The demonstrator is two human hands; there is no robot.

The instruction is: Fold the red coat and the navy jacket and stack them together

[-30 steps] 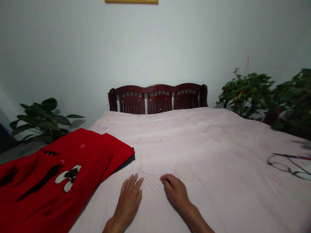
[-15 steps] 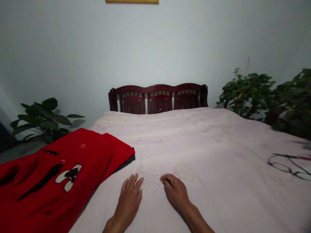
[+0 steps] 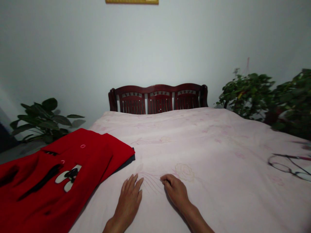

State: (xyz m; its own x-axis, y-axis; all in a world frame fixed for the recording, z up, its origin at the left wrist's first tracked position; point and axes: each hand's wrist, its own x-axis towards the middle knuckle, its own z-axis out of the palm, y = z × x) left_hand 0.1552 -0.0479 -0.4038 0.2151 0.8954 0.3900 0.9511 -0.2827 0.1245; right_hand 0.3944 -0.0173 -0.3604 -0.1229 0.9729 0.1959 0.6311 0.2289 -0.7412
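Observation:
Palm down, my left hand (image 3: 128,202) lies on the pale pink bedsheet (image 3: 225,200) with its fingers spread, and it holds nothing. My right hand (image 3: 175,191) rests on the same sheet a short way to the right. Its fingers are curled in, with the thumb against the index finger; whatever they may hold is hidden. Left of my left hand lies a red garment (image 3: 97,158) with a black and white cartoon design, its left end running out of view. A strip of dark cloth (image 3: 126,163) shows under its right edge.
Eyeglasses (image 3: 283,166) and a thin dark object with a red end (image 3: 303,158) lie at the far right. A dark red wooden headboard (image 3: 159,98) stands at the back. Leafy plants flank the bed, one on the left (image 3: 46,119) and more on the right (image 3: 250,94).

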